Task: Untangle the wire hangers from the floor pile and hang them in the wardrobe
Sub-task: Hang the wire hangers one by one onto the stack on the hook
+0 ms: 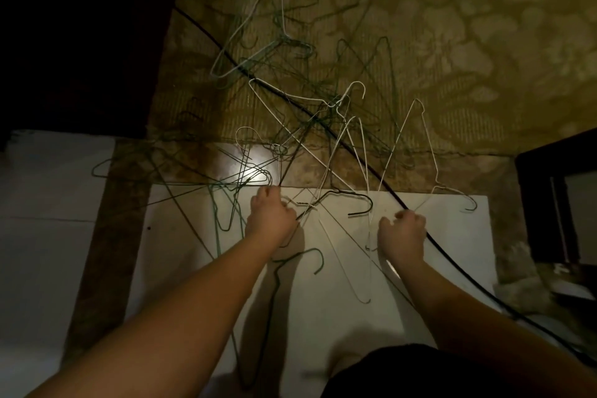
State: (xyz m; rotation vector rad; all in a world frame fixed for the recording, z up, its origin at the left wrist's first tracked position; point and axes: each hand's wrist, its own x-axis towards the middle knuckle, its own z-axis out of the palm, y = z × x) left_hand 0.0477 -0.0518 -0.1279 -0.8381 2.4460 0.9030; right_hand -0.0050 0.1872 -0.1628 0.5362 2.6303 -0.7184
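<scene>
Hangers (310,126), too tangled to count, sprawl across floor (339,300) and rug (452,42). Two hands: left (269,216) grips several wires; right (402,233) pinches one white wire. One cable (361,155) crosses.

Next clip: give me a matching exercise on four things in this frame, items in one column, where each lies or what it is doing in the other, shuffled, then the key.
Items
1. left hand
2. right hand
3. black cable
4. dark green hanger

Descriptions
A. runs diagonally across the pile, from upper left to lower right
B. lies on the white floor between the two forearms, hook up
C. grips wires at the near edge of the tangle, left of centre
D. pinches thin pale wire beside the black cable

Pairs: 1-C, 2-D, 3-A, 4-B
</scene>
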